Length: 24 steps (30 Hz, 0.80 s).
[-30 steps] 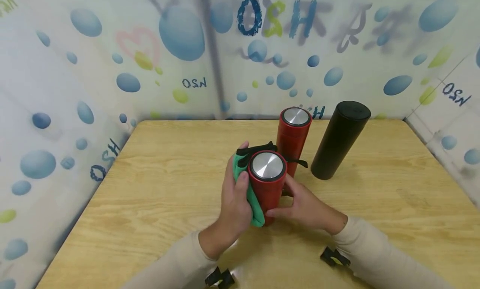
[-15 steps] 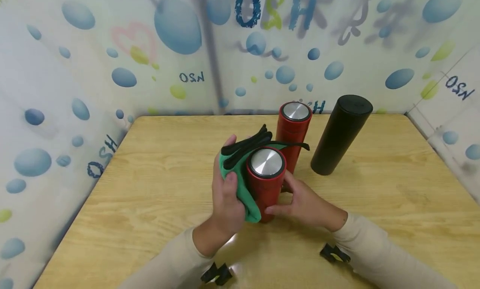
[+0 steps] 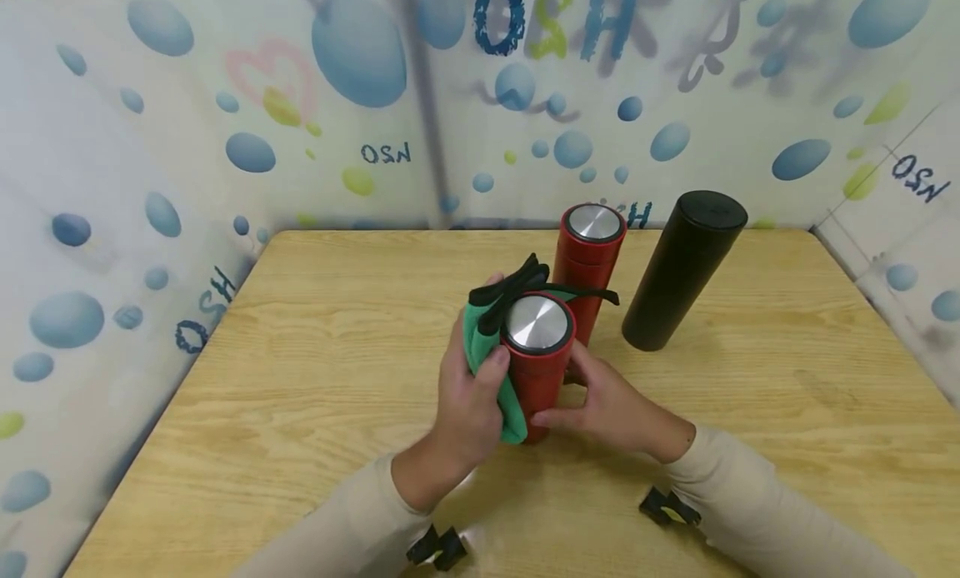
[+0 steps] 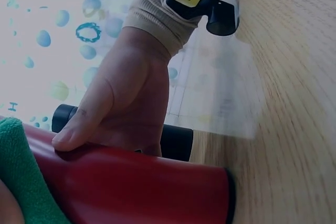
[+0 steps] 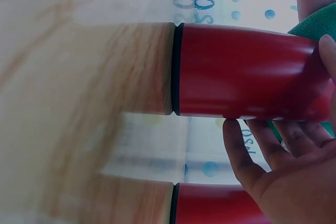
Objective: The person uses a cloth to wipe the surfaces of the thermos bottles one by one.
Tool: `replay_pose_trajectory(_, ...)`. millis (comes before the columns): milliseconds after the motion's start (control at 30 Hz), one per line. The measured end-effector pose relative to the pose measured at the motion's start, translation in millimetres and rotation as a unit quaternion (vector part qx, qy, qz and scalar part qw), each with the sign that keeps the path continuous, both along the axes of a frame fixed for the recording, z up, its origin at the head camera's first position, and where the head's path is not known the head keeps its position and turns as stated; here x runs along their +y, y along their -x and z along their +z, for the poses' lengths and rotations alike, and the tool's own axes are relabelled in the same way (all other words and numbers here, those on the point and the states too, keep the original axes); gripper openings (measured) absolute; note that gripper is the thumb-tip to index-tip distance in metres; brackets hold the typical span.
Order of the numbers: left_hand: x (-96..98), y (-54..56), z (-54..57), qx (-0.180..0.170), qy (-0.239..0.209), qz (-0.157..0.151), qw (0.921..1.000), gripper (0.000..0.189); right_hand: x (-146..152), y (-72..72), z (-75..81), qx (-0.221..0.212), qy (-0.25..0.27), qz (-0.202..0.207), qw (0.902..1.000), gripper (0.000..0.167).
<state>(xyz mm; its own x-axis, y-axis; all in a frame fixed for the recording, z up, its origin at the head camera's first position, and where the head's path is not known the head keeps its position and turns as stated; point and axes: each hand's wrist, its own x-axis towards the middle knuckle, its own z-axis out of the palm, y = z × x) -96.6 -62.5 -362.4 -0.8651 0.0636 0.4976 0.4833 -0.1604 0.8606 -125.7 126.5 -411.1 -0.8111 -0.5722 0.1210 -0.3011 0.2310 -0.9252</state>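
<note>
In the head view a red flask (image 3: 534,374) with a silver lid top stands upright on the wooden table, between both hands. My left hand (image 3: 468,395) grips a folded green cloth (image 3: 512,411) with black edging and presses it against the flask's left side. My right hand (image 3: 611,403) grips the flask low on its right side, thumb in front and fingers behind. In the right wrist view the flask's dark base ring (image 5: 177,69) meets the tabletop. The cloth's black strip (image 3: 592,294) sticks out to the right behind the lid.
Close behind the held flask stands a second red flask (image 3: 588,253). A black cylinder (image 3: 678,274) stands to its right. The wooden table (image 3: 322,328) ends at a patterned wall (image 3: 465,128) at the back.
My left hand and the cloth swung away to the left from the flask, then came back against its side. The right hand keeps its hold, and the flask stays in place.
</note>
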Motion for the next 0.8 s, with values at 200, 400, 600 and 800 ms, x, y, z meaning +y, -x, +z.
replay_pose_trajectory(200, -0.4, -1.6, 1.2, -0.028, 0.013, 0.012, 0.9994, 0.059, -0.2, -0.4, 0.0, -0.005, -0.002, 0.000, 1.0000, 0.084)
replay_pose_trajectory(400, -3.4, 0.0, 2.5, 0.006, -0.003, 0.013, 0.9999, 0.058, -0.4, 0.0, -1.4, 0.000, 0.003, 0.004, 1.0000, 0.082)
replay_pose_trajectory(600, -4.6, -0.2, 6.5, 0.057, -0.030, 0.025, 0.9977, 0.057, 0.0, 0.4, -0.6, 0.006, 0.000, 0.006, 1.0000, 0.082)
replay_pose_trajectory(800, -2.8, -0.8, 8.2, 0.069, -0.036, 0.017, 0.9968, 0.056, 0.2, 1.5, -0.4, 0.008, -0.004, 0.004, 1.0000, 0.082)
